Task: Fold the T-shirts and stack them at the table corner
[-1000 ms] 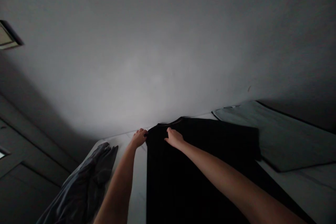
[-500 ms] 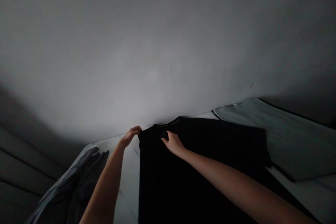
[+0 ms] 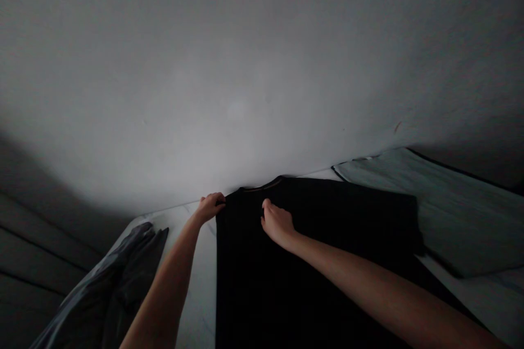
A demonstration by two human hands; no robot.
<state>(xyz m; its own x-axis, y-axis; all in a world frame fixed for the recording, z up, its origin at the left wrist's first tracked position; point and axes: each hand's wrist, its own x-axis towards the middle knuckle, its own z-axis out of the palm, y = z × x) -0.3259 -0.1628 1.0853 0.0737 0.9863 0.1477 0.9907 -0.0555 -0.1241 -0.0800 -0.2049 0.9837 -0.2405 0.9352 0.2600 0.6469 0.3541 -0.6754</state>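
A black shirt lies spread over a white marbled surface, its neckline toward the wall. My left hand pinches the shirt's upper left edge, near the collar. Over the upper part of the shirt, a little below and right of the collar, my right hand is closed on some of the black cloth. The shirt's right sleeve lies flat. Its dark colour hides most folds.
Dark grey garments lie at the left side of the white surface. A grey-green cloth with dark edging is at the right. A pale wall rises behind.
My left hand has shifted slightly right and up along the shirt's edge. My right hand has moved a little to the right, its fingers now curled more tightly.
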